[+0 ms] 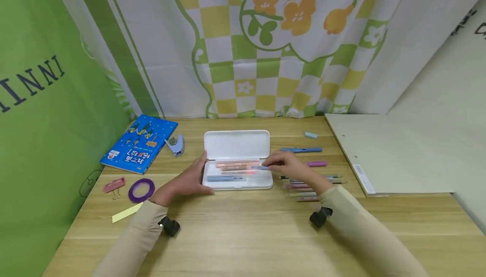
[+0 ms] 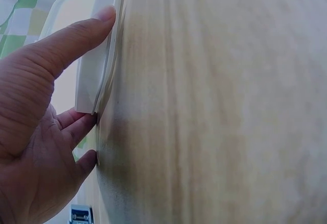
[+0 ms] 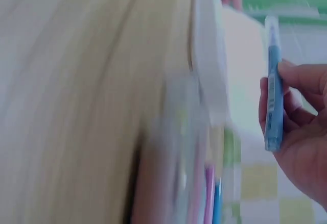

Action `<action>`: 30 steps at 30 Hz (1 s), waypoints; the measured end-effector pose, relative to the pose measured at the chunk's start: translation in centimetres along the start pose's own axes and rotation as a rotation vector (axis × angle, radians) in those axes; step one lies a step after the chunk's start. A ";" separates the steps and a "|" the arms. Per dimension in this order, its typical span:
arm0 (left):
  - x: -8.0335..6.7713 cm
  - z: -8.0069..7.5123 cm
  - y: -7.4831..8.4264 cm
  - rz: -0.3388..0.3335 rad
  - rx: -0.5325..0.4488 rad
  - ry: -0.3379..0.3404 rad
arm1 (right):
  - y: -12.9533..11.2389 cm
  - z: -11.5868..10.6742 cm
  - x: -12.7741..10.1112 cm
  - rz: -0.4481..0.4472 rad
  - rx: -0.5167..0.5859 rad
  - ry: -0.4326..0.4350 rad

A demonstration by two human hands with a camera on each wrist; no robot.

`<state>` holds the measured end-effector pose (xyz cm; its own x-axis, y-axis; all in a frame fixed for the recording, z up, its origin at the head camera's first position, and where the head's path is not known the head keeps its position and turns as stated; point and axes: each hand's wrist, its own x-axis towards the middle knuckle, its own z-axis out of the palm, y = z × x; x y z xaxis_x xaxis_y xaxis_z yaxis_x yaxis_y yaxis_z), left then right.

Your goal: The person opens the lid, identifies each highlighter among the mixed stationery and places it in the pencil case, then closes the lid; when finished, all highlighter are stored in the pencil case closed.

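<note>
A white pencil case (image 1: pixel 236 145) stands with its lid up at the middle of the table. In its tray lie orange-pink pens (image 1: pixel 232 165) and blue pens (image 1: pixel 224 178). My left hand (image 1: pixel 188 178) holds the case's left end, thumb on the front wall (image 2: pixel 104 55) and fingers around the end. My right hand (image 1: pixel 284 165) is over the tray's right end. It pinches a blue pen (image 3: pixel 274 91) with a clear cap between thumb and fingers, as the right wrist view shows.
Several pens (image 1: pixel 303 188) lie right of the case, with a purple pen (image 1: pixel 317 164), a blue pen (image 1: pixel 303 149) and an eraser (image 1: pixel 311 135) behind. A large board (image 1: pixel 391 154) lies far right. Leftward are a blue book (image 1: pixel 140 144), stapler (image 1: pixel 176 146), pink clip (image 1: pixel 114 184), purple tape roll (image 1: pixel 141 190) and yellow strip (image 1: pixel 126 213).
</note>
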<state>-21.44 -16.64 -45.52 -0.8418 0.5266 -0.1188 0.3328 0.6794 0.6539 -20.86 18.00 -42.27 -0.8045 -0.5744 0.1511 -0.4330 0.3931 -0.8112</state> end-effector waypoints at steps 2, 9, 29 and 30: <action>0.1 0.0 -0.1 0.003 0.007 0.000 | -0.6 1.5 1.1 -0.032 -0.023 -0.011; 0.2 0.0 -0.2 0.008 0.015 0.004 | -2.7 6.8 4.7 -0.057 -0.122 -0.052; 0.0 0.0 -0.3 0.024 0.025 0.004 | -3.6 9.7 5.7 -0.058 -0.170 -0.021; 0.0 0.0 -0.3 0.015 0.023 0.000 | -3.5 9.4 5.5 -0.046 -0.148 -0.014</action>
<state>-21.55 -16.82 -45.71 -0.8367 0.5367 -0.1091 0.3550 0.6831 0.6383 -19.92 6.74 -43.94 -0.7775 -0.6033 0.1775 -0.5251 0.4674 -0.7112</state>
